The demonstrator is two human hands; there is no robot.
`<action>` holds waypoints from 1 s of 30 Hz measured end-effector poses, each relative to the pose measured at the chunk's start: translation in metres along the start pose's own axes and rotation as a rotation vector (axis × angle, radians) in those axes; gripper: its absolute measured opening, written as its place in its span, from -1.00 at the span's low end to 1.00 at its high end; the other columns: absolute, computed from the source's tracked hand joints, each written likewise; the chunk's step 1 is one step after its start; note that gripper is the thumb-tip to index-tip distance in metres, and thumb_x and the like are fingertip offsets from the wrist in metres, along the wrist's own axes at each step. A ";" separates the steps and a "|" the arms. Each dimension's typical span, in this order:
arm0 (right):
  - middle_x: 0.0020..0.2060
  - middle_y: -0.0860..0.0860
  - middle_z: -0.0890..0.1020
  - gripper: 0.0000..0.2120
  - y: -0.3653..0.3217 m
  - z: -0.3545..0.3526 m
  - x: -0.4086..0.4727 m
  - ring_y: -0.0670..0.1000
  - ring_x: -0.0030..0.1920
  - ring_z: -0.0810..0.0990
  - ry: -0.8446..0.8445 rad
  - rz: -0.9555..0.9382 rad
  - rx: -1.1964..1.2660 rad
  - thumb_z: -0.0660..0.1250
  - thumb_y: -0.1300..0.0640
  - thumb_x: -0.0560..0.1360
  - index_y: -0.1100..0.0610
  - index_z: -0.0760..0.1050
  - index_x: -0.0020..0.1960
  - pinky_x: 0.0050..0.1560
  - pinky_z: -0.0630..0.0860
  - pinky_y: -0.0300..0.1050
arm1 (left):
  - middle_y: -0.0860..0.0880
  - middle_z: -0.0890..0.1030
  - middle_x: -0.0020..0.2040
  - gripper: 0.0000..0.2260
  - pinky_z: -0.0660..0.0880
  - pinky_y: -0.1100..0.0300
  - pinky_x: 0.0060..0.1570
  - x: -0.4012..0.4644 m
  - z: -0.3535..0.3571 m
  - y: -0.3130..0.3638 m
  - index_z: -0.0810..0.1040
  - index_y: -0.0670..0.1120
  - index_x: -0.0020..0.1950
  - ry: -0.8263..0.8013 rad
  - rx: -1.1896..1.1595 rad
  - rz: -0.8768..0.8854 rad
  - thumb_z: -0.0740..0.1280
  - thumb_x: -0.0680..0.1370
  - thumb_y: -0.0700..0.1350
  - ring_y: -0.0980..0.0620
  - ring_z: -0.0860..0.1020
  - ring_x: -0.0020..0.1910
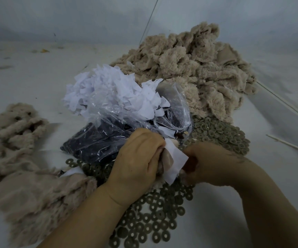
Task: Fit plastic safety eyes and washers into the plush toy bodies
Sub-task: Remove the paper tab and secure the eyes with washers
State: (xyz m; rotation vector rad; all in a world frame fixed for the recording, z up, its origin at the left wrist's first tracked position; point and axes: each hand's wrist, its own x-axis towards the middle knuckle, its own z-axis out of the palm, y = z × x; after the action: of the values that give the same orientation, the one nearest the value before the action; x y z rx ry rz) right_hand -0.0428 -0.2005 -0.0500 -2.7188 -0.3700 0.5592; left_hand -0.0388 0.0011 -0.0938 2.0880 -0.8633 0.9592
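A pale, scuffed work surface [28,90] runs far back to a plain grey-blue wall [73,17], with thin white sticks [288,145] lying at the right. A fluffy heap of beige plush bodies [194,68] sits far right; a second furry pile [19,158] lies near left. Between them a crinkled clear plastic bag [108,129] holds glossy dark safety eyes, with torn white paper scraps [105,90] bunched on top. Flat, dull grey ring washers [153,217] spread across the near surface. The left hand [135,161] grips a beige plush piece [166,158] with a smooth white paper slip [177,161]; the right hand [211,163] has its fingers curled against the slip's right edge, though what it grasps cannot be told.
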 end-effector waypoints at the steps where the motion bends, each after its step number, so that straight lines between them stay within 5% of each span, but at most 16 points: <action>1: -0.29 -0.21 0.58 -0.75 -0.002 0.002 0.003 -0.26 -0.29 0.53 0.036 -0.024 -0.039 0.56 -0.04 0.34 -0.16 0.47 -0.27 -0.31 0.37 -0.41 | -0.20 0.63 -0.11 -0.88 0.45 0.23 0.16 0.000 0.001 0.000 0.61 -0.35 -0.06 0.008 0.005 0.008 0.29 0.55 -0.33 -0.05 0.51 -0.04; 5: -0.23 -0.15 0.60 -0.81 -0.007 0.007 0.008 -0.18 -0.23 0.54 0.066 -0.066 -0.064 0.54 0.03 0.38 -0.09 0.52 -0.17 -0.23 0.46 -0.29 | -0.21 0.63 -0.13 -0.86 0.45 0.22 0.16 0.000 0.001 0.000 0.62 -0.36 -0.08 0.014 0.025 0.027 0.28 0.55 -0.33 -0.07 0.52 -0.05; 11: -0.32 -0.25 0.50 -0.68 -0.009 0.006 0.002 -0.28 -0.30 0.46 0.104 -0.102 -0.100 0.55 0.05 0.36 -0.19 0.39 -0.24 -0.34 0.33 -0.41 | -0.21 0.63 -0.13 -0.86 0.46 0.17 0.15 -0.001 0.000 -0.001 0.62 -0.36 -0.06 0.009 0.021 0.025 0.29 0.55 -0.33 -0.10 0.52 -0.06; 15: -0.26 -0.14 0.56 -0.72 -0.013 0.005 0.000 -0.10 -0.24 0.53 0.098 -0.104 -0.125 0.51 0.07 0.39 -0.13 0.41 -0.23 -0.32 0.37 -0.38 | -0.20 0.63 -0.12 -0.87 0.48 0.12 0.10 0.000 0.001 0.000 0.62 -0.36 -0.07 0.000 0.017 0.023 0.29 0.55 -0.34 -0.13 0.55 -0.09; 20: -0.33 -0.20 0.59 -0.70 -0.013 -0.001 0.000 -0.26 -0.30 0.54 0.065 -0.018 -0.062 0.42 0.15 0.51 -0.16 0.48 -0.31 -0.30 0.40 -0.44 | -0.19 0.62 -0.14 -0.90 0.47 0.12 0.08 0.001 -0.001 0.000 0.61 -0.34 -0.09 -0.012 0.010 0.022 0.30 0.54 -0.36 -0.12 0.53 -0.09; 23: -0.23 -0.13 0.69 -0.77 -0.013 -0.009 0.003 -0.12 -0.25 0.65 0.418 0.079 0.073 0.32 0.19 0.59 -0.11 0.64 -0.08 -0.22 0.57 -0.31 | -0.18 0.62 -0.14 -0.93 0.48 0.10 0.05 0.001 -0.001 0.000 0.61 -0.35 -0.10 -0.024 0.002 0.021 0.33 0.52 -0.40 -0.13 0.54 -0.11; 26: -0.34 -0.14 0.70 -0.80 -0.021 -0.004 0.000 -0.19 -0.31 0.67 0.890 -0.086 0.596 0.41 0.26 0.53 -0.04 0.65 -0.10 -0.28 0.53 -0.45 | -0.19 0.63 -0.14 -0.93 0.48 0.11 0.05 0.001 -0.001 0.001 0.62 -0.35 -0.09 -0.044 0.001 0.038 0.33 0.52 -0.40 -0.14 0.55 -0.12; 30: -0.25 -0.12 0.71 -0.89 -0.039 0.014 0.007 -0.18 -0.24 0.67 0.963 -0.289 0.515 0.51 0.26 0.45 0.09 0.72 -0.07 -0.19 0.55 -0.43 | -0.16 0.63 -0.15 -0.94 0.48 0.12 0.01 0.002 -0.001 0.002 0.62 -0.33 -0.11 -0.054 -0.019 0.034 0.35 0.52 -0.40 -0.13 0.54 -0.14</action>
State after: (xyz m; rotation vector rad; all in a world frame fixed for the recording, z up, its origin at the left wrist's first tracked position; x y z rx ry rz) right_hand -0.0498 -0.1597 -0.0496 -2.0614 -0.2844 -0.6436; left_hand -0.0397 0.0007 -0.0913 2.0975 -0.9344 0.9119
